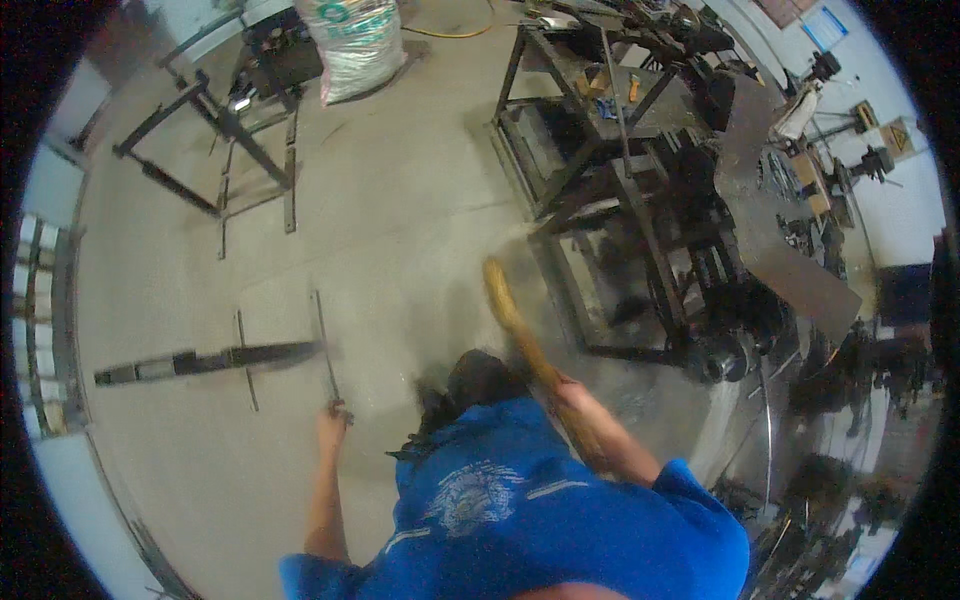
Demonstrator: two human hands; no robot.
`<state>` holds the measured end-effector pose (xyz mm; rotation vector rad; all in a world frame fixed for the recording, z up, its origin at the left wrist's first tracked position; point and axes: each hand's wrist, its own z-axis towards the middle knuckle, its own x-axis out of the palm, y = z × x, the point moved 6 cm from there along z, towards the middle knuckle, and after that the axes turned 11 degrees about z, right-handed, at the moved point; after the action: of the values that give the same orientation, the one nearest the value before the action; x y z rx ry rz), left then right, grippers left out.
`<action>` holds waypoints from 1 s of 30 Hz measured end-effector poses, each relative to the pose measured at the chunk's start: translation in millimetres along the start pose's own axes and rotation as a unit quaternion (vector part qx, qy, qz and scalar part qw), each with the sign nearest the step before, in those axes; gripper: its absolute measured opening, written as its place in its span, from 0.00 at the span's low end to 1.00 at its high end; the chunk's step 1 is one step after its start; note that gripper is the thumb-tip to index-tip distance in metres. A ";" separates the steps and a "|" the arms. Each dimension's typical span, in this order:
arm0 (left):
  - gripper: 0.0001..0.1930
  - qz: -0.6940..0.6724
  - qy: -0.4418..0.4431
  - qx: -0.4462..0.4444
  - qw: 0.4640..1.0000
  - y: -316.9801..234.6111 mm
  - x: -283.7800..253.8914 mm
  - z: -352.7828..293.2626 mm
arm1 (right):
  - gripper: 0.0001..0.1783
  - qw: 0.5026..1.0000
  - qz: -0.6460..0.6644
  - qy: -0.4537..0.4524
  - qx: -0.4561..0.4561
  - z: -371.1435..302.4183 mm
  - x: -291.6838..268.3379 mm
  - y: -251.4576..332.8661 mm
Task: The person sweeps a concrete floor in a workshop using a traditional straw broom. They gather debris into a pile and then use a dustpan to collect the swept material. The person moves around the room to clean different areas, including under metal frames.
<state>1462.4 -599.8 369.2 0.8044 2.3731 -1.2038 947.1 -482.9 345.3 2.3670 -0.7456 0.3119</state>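
My left hand [332, 425] is closed at the near end of a thin dark metal bar [322, 340]; a small dark piece shows at the fingers. The bar crosses the right end of a long dark metal beam [220, 360], and a second thin bar crosses the beam farther left. In my right hand [572, 395] is a long, slightly curved yellowish-brown stick [515, 325], seemingly wood, its near part running along my forearm. Its far end points forward over the floor, close to the workbench leg. Motion blurs both hands.
Ahead on the left stands a dark metal frame [205, 150]. Beyond it is a full white sack [352, 50]. Along the right runs a dark metal workbench [560, 70] loaded with tools and parts, its legs [560, 290] reaching near the stick. A yellow hose [450, 34] lies at the back.
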 end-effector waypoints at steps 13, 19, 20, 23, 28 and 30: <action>0.09 -0.103 0.133 -0.064 0.984 -127.9 -41.7 236.4 | 0.07 0.879 -0.431 0.063 -0.195 215.6 116.7 186.9; 0.11 -0.270 0.202 -0.126 0.933 -197.7 -68.8 328.6 | 0.06 0.896 -0.372 0.094 -0.222 273.6 179.0 322.5; 0.11 -0.240 0.198 -0.133 0.941 -198.2 -73.6 357.0 | 0.06 0.909 -0.347 0.085 -0.216 291.2 192.3 346.2; 0.13 -0.135 0.178 -0.076 0.972 -229.9 -92.6 442.2 | 0.06 0.987 -0.145 -0.066 0.014 318.5 275.6 425.2; 0.14 -0.087 0.153 0.014 0.984 -376.4 -130.8 620.1 | 0.09 0.993 0.103 0.027 -0.049 448.4 316.1 498.8; 0.13 0.028 0.143 0.047 0.988 -486.0 -136.0 680.8 | 0.13 0.989 0.122 0.000 -0.086 493.5 326.3 536.6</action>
<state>1301.3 -1431.6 351.6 1.1337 2.5110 -1.2576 916.3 -1281.0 358.4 2.1166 -1.0225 0.3341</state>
